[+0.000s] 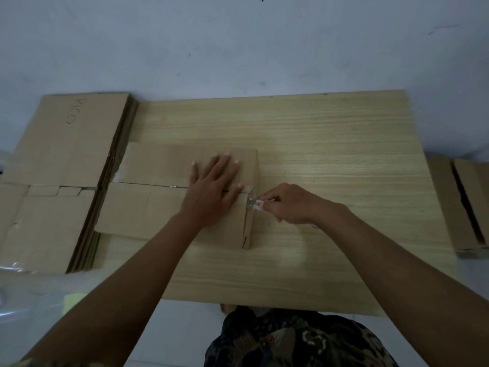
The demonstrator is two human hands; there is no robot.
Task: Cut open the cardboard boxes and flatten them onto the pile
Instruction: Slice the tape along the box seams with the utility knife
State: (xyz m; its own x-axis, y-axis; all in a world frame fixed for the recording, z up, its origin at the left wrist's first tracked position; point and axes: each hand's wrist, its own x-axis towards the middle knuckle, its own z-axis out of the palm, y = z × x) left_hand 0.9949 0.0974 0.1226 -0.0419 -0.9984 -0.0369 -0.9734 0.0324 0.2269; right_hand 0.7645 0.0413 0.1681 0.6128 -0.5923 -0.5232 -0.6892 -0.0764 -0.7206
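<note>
Wood-grain tabletop (330, 144) against a pale wall. Head view: closed cardboard box (148, 207) lies at table centre-left. Left hand (211, 192) rests flat on its lid, fingers spread. Right hand (288, 205) grips a small cutter (253, 203) at the box's right end seam; blade blurred, mostly hidden. Flattened pile (60, 160) lies left, partly cut off. More boxes (463, 207) at right edge, cropped.

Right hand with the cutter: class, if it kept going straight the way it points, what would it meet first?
The right hand points its cutter left at the box, so it would probably meet the box's taped seam first, just short of the left hand.
</note>
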